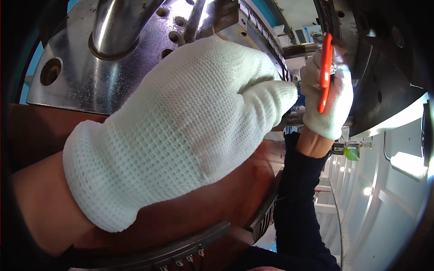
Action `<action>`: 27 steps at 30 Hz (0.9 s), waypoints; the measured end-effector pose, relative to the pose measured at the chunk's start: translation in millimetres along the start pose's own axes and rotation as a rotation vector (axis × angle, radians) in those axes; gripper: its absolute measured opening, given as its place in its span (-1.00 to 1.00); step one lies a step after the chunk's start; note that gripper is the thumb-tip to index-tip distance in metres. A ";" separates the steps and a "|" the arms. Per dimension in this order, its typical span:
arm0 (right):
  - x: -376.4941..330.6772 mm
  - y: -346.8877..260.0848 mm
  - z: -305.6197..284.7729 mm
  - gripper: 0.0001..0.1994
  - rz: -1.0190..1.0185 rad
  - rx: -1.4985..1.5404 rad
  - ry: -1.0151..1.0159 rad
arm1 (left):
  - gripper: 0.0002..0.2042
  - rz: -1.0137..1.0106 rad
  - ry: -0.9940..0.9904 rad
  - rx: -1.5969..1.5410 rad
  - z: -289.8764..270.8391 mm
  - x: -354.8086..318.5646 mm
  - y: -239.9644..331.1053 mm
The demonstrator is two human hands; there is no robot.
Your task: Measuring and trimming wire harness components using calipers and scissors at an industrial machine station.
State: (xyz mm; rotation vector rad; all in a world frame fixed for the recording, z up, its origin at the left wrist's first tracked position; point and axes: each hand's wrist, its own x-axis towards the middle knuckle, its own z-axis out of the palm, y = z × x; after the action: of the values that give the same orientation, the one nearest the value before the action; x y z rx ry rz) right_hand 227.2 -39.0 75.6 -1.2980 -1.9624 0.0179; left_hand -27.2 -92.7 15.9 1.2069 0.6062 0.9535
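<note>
My left hand (212, 104), in a white knit glove, fills the middle of the view, close to a metal block's edge. Its thumb is pressed in against the curled fingers. The fingertips face away, so whatever they grip is hidden. To the right, my right hand (332, 101) wears the same kind of glove and is raised beside the machine. Its fingers are wrapped round pliers with red handles (325, 67). The handles stand nearly upright, and the jaws cannot be made out clearly.
A steel machine plate (86, 86) with bolt holes and a thick round pillar (120, 27) lies at upper left. Dark metal machine parts (384, 86) rise at the right. Below runs a reddish-brown surface (203, 207) with a dark curved rail (181, 246). A lit lamp (407, 165) hangs far right.
</note>
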 end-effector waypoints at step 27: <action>-4.3 -29.6 13.0 -0.65 0.146 -0.121 0.028 | -0.71 0.447 0.033 0.203 5.7 14.9 -35.6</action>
State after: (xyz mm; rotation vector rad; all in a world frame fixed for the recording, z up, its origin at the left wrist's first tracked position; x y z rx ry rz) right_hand 197.2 -51.7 75.8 -1.5104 -1.8663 -0.0480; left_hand -5.0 -84.9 -15.2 1.5485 0.4742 1.3108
